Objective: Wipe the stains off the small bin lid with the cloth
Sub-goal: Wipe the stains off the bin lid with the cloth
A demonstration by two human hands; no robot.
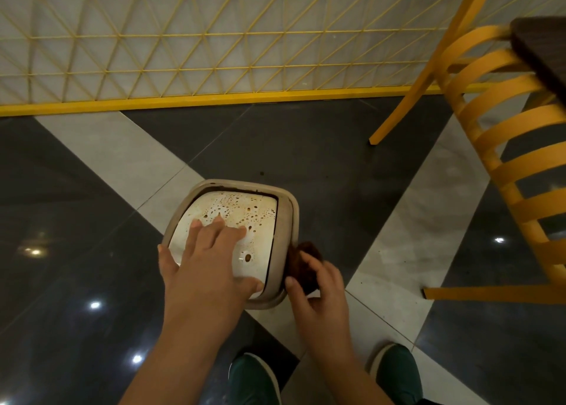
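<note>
Your left hand [211,251] lay spread, pressing the light, slippery, hinged lid [232,221]; your right hand [318,285] pinched the soft cloth [306,260].

Both bare forearms reach forward and down, hands side by side.

The left hand [211,257] lies palm down with its fingers [219,222] straight and spread, pressing flat on the bin lid [260,218] near its near left edge, the thumb stretched out to the right along the lid's near rim. The right hand [318,285] sits just beside the lid's right edge, knuckles up, fingers and thumb curled round a dark brown cloth [306,260].
</note>
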